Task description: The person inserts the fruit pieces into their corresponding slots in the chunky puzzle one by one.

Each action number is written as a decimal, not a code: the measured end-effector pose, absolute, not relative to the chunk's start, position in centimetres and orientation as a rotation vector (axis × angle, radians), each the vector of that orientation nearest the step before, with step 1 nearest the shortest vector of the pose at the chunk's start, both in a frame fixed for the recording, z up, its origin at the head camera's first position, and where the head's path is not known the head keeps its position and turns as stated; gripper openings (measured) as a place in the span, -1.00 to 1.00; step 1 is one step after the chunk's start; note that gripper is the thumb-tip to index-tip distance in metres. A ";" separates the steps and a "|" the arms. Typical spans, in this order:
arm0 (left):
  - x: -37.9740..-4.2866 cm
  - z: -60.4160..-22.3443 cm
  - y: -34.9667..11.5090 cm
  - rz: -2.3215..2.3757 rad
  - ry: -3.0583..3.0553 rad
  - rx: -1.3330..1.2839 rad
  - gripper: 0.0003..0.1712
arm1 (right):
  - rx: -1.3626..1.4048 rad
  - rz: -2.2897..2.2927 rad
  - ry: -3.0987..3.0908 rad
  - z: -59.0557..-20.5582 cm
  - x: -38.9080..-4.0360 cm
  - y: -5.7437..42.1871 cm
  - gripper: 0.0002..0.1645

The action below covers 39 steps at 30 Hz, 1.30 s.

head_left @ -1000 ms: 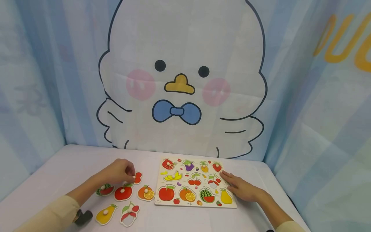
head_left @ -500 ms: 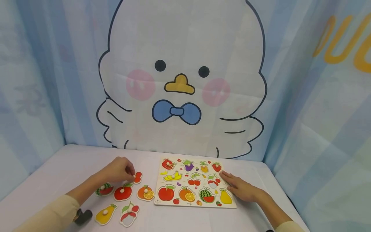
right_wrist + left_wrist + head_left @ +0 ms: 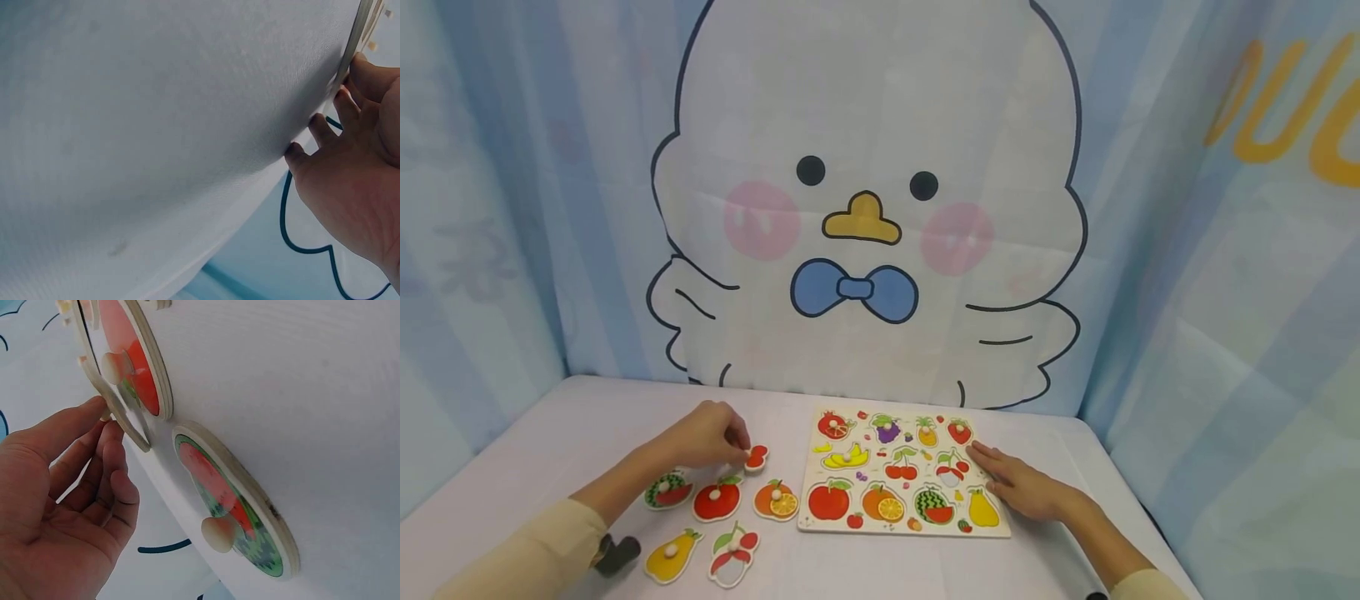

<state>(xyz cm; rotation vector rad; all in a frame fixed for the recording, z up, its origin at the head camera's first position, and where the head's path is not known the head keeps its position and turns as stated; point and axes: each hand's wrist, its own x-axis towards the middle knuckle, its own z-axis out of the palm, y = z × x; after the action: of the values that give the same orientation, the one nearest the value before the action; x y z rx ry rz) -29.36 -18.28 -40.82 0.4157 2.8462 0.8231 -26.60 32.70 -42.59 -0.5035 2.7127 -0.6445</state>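
Pale blue-and-white curtain (image 3: 880, 108) takes up most of the view, printed with a big round bird in a blue bow tie. In front, a table (image 3: 1037, 575) under a plain white covering. On it, right of the middle, a flat fruit puzzle board (image 3: 902, 531). Right hand (image 3: 1026, 487) lies against the board's right edge, fingers straight and a little spread, gripping nothing. Left hand (image 3: 706, 435) is off to the board's left, above the loose pieces, thumb and forefinger pinched together on a piece, other fingers bent beneath. Loose on the table, all left of the board: pear piece (image 3: 672, 557) and red-and-white piece (image 3: 733, 555) nearest the wearer; behind them watermelon piece (image 3: 668, 492), apple piece (image 3: 722, 504) and orange piece (image 3: 776, 500) in a rough row, the orange closest to the board. Set in the board: banana piece (image 3: 846, 456), and along the far row pomegranate, grape, pineapple and strawberry pieces. Smallest of the loose lot, the cherry piece (image 3: 757, 457), is the one pinched, held by its knob (image 3: 105, 416) just behind the apple; partly covered by the fingers, so whether it touches the table is hard to say.
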 end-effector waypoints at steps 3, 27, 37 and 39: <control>-29.6 -40.7 -18.0 0.812 2.846 0.440 -0.89 | -0.500 -0.645 2.712 -42.5 -26.7 32.7 -0.24; -32.2 -39.3 -12.9 0.793 2.800 0.714 -0.92 | -0.465 -0.633 2.727 -42.5 -26.8 32.6 -0.24; -33.3 -39.2 -10.0 0.790 2.745 0.902 -0.91 | -0.465 -0.639 2.732 -42.9 -26.8 32.8 -0.24; -33.4 -39.2 -9.4 0.786 2.739 0.922 -0.91 | -0.464 -0.639 2.734 -43.0 -26.8 32.8 -0.24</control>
<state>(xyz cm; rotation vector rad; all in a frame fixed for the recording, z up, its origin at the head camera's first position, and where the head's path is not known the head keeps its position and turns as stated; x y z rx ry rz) -33.40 -9.37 -39.19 0.9217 2.7388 0.7862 -26.80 32.76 -43.03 -0.4644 2.7345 -0.6387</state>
